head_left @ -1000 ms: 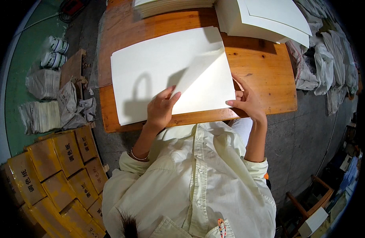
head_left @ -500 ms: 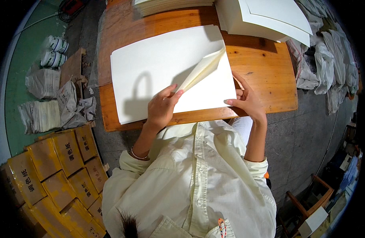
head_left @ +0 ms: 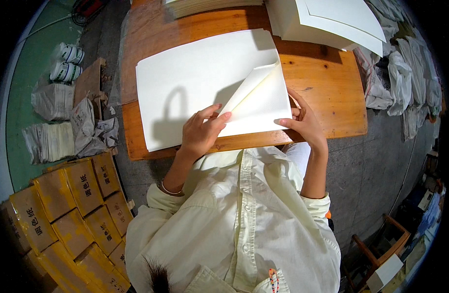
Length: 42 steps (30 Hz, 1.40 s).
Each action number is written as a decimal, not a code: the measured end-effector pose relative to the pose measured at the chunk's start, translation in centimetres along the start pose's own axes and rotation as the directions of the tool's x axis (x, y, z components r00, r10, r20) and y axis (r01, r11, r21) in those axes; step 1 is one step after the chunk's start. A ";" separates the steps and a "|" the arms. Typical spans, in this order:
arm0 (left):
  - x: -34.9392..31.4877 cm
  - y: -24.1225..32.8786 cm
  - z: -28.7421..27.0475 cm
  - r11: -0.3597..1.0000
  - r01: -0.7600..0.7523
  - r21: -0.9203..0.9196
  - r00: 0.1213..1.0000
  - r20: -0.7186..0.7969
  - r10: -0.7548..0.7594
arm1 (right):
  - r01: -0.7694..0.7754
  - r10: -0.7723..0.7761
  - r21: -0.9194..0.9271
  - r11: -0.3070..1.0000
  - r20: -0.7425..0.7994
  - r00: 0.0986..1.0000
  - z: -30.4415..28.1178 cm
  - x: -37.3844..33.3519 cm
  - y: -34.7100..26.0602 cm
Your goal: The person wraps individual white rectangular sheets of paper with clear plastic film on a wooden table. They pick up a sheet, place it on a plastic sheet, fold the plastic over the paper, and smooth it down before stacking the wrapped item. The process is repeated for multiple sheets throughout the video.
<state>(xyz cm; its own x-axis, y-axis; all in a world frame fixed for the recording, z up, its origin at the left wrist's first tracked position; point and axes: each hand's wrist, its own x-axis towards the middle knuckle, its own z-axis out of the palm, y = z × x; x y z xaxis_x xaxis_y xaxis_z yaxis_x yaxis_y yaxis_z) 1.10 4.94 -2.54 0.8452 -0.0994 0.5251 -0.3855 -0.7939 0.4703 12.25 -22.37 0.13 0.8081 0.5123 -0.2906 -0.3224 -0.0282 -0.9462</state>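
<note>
A stack of large white paper sheets (head_left: 195, 63) lies on the wooden table in front of me. Its near right corner is lifted and folded back toward the left as a curled flap (head_left: 249, 85). My left hand (head_left: 200, 131) pinches the tip of this flap between thumb and fingers, over the near part of the stack. At the right edge, my right hand (head_left: 305, 122) has its thumb on the sheets near the corner, with its fingers curled along the side. How many sheets are lifted cannot be made out.
A thick paper pile (head_left: 327, 22) stands at the table's far right, another pile (head_left: 214, 7) at the far edge. Bare wooden tabletop (head_left: 327, 97) shows to the right. Cardboard boxes (head_left: 83, 190) are stacked at lower left; plastic bags (head_left: 400, 78) hang at right.
My left hand has shifted slightly right, and the folded flap looks flatter and less bunched, with its edge lower. My right hand has hardly moved, staying at the stack's right edge.
</note>
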 end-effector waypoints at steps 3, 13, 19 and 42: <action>0.1 0.1 -0.1 1.000 -0.002 -0.008 0.999 -0.037 0.002 | -0.034 0.030 0.057 0.998 0.064 0.998 -0.2 -0.3 -0.9; -0.6 -0.5 0.4 0.996 0.024 -0.081 0.996 -0.083 -0.031 | -0.044 0.044 -0.008 0.999 0.013 0.999 -0.6 0.1 0.4; 1.0 1.3 -1.3 0.999 -0.051 0.001 0.995 0.082 0.051 | -0.039 0.038 -0.007 0.999 -0.071 0.997 0.8 0.0 -0.5; 0.4 0.7 -0.7 0.993 -0.047 0.111 0.993 0.111 0.035 | -0.033 0.034 0.077 0.997 -0.011 0.999 -0.2 -0.3 0.1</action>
<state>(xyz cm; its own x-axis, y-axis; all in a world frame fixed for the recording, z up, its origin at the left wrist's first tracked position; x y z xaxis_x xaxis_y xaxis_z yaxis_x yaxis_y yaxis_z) 0.91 4.69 -1.52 0.8673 -0.1930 0.4588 -0.3814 -0.8500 0.3633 12.08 -22.75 0.12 0.8020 0.5016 -0.3244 -0.3859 0.0206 -0.9223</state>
